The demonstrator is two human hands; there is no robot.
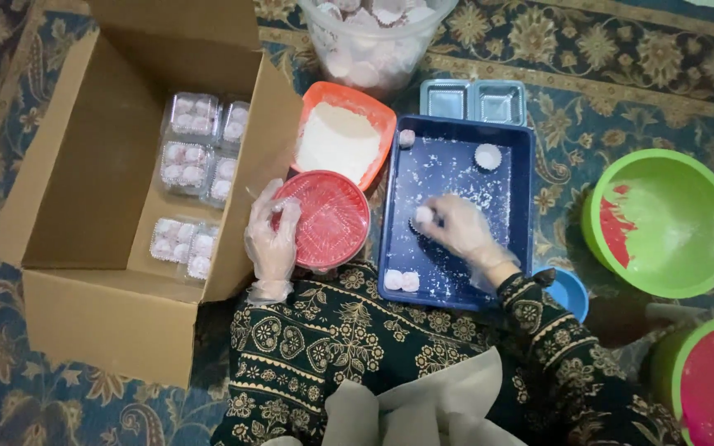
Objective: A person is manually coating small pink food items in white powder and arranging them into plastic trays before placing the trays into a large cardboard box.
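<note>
My right hand (462,227), in a clear glove, holds a small white powdered ball (424,215) over the blue tray (516,198), which is dusted with white powder. My left hand (273,235), also gloved, grips the edge of a clear plastic clamshell pack (330,216) lying over a round red lid. Two powdered balls (401,281) lie at the tray's near edge, one (406,138) at its far left corner, and a white paper cup (487,155) sits near the far right.
An open cardboard box (84,165) at left holds several filled clear packs (196,149). An orange tray of white powder (340,140), a clear tub of sweets (373,41), empty clear packs (473,102), a green bowl (663,223), a green-rimmed pink bowl (712,380) and a blue lid (570,291) surround me.
</note>
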